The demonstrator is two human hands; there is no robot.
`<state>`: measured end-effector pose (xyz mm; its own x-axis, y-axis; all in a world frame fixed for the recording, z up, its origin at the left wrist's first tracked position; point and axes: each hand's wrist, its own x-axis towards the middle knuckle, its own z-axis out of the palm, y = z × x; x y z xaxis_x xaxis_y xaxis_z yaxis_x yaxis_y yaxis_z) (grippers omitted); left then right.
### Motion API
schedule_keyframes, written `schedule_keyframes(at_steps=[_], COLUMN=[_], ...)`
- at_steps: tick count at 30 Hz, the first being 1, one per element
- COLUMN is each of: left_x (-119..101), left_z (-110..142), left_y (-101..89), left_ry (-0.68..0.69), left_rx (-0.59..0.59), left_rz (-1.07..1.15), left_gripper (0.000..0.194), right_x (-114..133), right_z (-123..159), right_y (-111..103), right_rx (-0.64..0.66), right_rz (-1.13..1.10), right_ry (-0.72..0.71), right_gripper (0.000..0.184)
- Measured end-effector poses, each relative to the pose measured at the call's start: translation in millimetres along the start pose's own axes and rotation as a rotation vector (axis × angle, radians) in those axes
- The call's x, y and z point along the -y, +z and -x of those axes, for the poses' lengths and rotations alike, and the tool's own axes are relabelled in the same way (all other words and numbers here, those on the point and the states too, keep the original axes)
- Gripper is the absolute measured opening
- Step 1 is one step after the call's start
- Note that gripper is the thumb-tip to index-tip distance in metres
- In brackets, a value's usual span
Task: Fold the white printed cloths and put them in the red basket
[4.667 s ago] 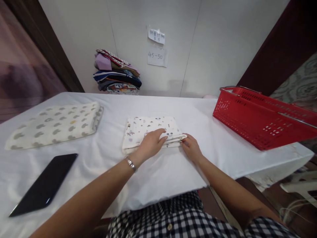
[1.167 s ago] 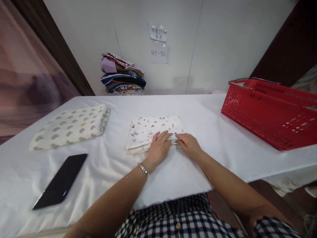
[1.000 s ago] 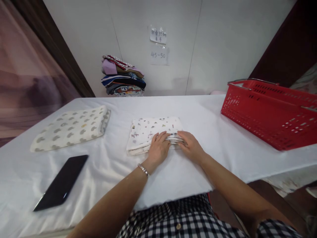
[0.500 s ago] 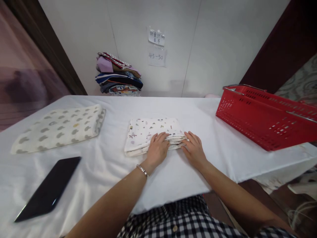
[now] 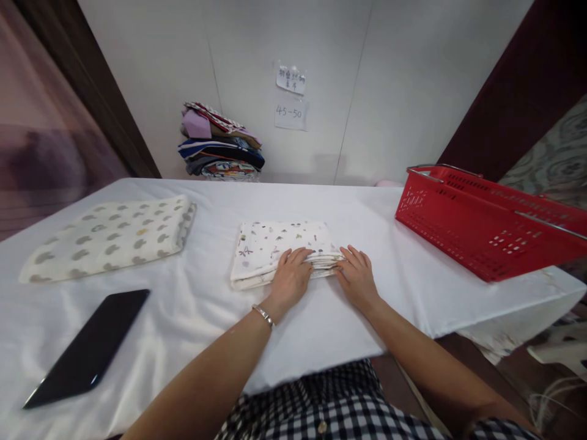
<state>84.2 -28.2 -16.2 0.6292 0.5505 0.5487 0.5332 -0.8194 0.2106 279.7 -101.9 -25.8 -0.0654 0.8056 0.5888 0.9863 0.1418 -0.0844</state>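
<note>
Pinching with left hand point(image 5: 290, 281) and right hand point(image 5: 359, 282), both touching, the near edge of folded cloth point(image 5: 275, 243) lying crosswise mid-frame.

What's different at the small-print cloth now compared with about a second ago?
The right hand has moved right along the near edge of the small-print cloth, away from the left hand, to the near right corner. Both hands still touch the cloth. The left hand, grey-patterned cloth, black flat object and red basket stayed put.
</note>
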Motion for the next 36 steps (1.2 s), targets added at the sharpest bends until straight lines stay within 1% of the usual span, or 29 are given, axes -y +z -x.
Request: schedule_keyframes(at_steps=[5,10,14,18,23,28,32,36], left_x=[-1.4,-0.3,0.3,0.1,0.5,0.3,0.2,0.7], left_z=[0.3,1.0,1.3,1.2,0.9,1.2,1.2,1.0], left_y=[0.2,1.0,1.2,1.5,1.7,1.8,1.5,1.8], left_ry=[0.001,0.035,0.029,0.02,0.021,0.042,0.039,0.031], left_rx=[0.01,0.033,0.027,0.013,0.009,0.017,0.021,0.01], left_rz=[-0.029,-0.045,-0.031,-0.019,-0.006,-0.014,-0.022,0.006], left_gripper=[0.025,0.025,0.025,0.026,0.027,0.026,0.026,0.024], right_x=[-0.4,-3.0,-2.3,-1.3,-0.8,-1.1,-3.5,-5.3], right_z=[-1.2,-2.6,-2.7,-2.0,-2.4,-3.5,-4.0,-4.2], right_y=[-0.7,1.7,3.6,4.9,5.0,5.8,5.9,4.4], right_rx=[-0.034,-0.049,-0.013,0.026,0.0,-0.008,-0.038,-0.042], right_rz=[0.044,0.03,0.019,0.01,0.043,0.023,0.023,-0.003], right_ry=[-0.023,-0.01,0.0,-0.01,-0.013,0.029,0.028,0.021], right_gripper=[0.021,0.018,0.014,0.015,0.019,0.016,0.017,0.011])
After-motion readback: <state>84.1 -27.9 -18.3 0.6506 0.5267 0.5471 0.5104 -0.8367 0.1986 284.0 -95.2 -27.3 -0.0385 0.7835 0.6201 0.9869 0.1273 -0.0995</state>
